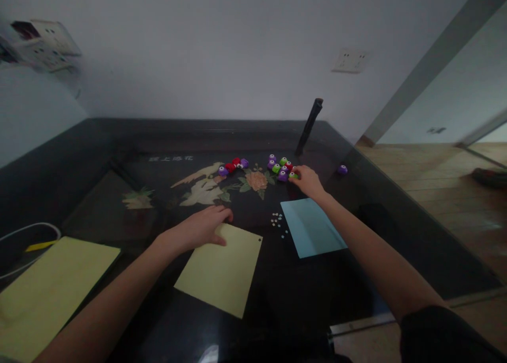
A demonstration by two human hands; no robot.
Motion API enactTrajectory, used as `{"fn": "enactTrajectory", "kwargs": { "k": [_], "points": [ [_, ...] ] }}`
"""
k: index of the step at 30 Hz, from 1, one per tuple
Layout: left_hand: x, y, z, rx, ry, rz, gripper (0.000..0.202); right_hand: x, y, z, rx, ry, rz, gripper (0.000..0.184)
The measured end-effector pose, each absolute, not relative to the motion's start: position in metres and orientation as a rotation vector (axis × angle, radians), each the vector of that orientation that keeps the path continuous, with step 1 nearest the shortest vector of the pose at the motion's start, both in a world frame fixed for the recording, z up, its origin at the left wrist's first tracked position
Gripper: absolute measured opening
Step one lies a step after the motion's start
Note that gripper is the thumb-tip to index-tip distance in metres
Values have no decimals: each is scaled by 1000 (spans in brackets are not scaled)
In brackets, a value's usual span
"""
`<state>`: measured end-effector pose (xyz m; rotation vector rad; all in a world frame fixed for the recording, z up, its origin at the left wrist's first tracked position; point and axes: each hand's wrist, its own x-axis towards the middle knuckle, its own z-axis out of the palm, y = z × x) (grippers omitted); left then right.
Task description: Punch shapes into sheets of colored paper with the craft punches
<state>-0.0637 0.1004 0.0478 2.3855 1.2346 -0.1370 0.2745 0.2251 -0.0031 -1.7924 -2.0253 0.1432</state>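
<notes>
My left hand (200,227) lies flat, fingers stretched, on the far corner of a yellow paper sheet (222,270) in the middle of the black table (396,220). My right hand (308,181) reaches to the far side and touches a cluster of small coloured paper punches (280,166), purple, green and red; its fingers curl at a green one, and whether they grip it is unclear. A light blue paper sheet (311,226) lies under my right forearm. Tiny punched paper bits (278,223) are scattered between the two sheets.
A second group of punches (233,166) sits left of the cluster, and one purple punch (343,169) stands alone at the right. A dark rod (309,125) leans at the back. Another yellow sheet (47,291) and a white cable (24,231) lie at the left.
</notes>
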Motion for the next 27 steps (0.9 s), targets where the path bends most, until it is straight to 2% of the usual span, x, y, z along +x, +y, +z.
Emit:
{"fn": "enactTrajectory", "kwargs": {
  "k": [13, 27],
  "points": [
    [-60, 95, 61, 2330, 1209, -180, 15, 273, 223, -7, -1825, -2044, 68, 17],
    [-73, 103, 65, 2113, 989, -2, 19, 272, 236, -3, -1771, -2042, 160, 17]
  ]
}}
